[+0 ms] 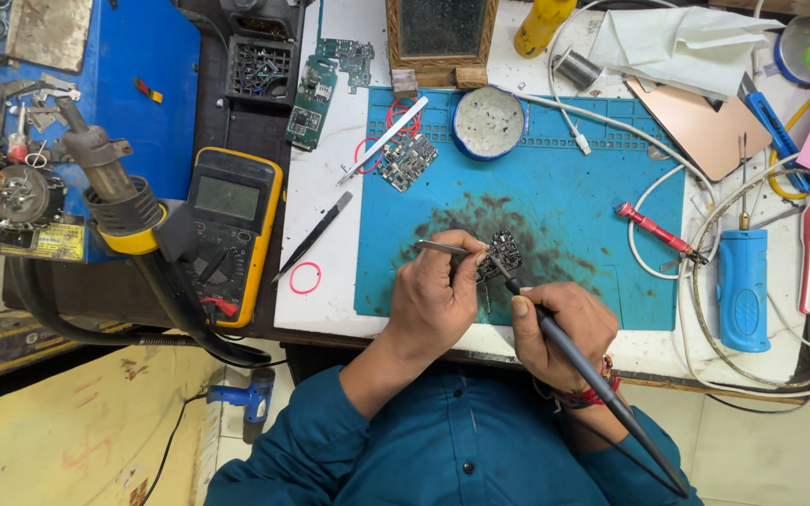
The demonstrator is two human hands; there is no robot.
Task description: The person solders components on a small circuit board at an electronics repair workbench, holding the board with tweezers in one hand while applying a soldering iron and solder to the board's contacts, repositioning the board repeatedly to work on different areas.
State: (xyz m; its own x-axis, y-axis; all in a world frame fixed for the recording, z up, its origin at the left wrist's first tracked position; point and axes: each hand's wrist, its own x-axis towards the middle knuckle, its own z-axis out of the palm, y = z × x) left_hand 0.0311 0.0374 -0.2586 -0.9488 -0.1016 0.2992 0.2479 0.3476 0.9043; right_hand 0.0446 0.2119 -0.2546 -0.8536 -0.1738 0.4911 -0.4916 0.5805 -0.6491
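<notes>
The person's right hand point(564, 328) is nearest the camera, its grip closed pen-fashion round a dark soldering iron point(578, 361) whose cord runs back toward the body. The iron's tip reaches forward to a small dark circuit board point(501, 253), which lies on the blue work mat point(592, 215) near the mat's front edge. Just left of it, the left hand point(433, 295) has its grip pinched on slim metal tweezers point(447, 247), whose points rest at the board's left edge.

Judged from this, the soldering is mid-way: both tools are at the board and nothing is set down or lifted off yet. Whether any joint is finished is too small to tell.

The board looks irregular in outline, crowded with tiny parts, and it sits on a dark smudged patch of the mat, probably flux or scorch stains.

Farther off, a second circuit board point(408, 159) lies at the mat's back left corner beside a round tin point(488, 122), and a red-handled screwdriver point(653, 230) lies to the right. Off the mat to the left, a yellow multimeter point(232, 225) rests on the table point(316, 201).
</notes>
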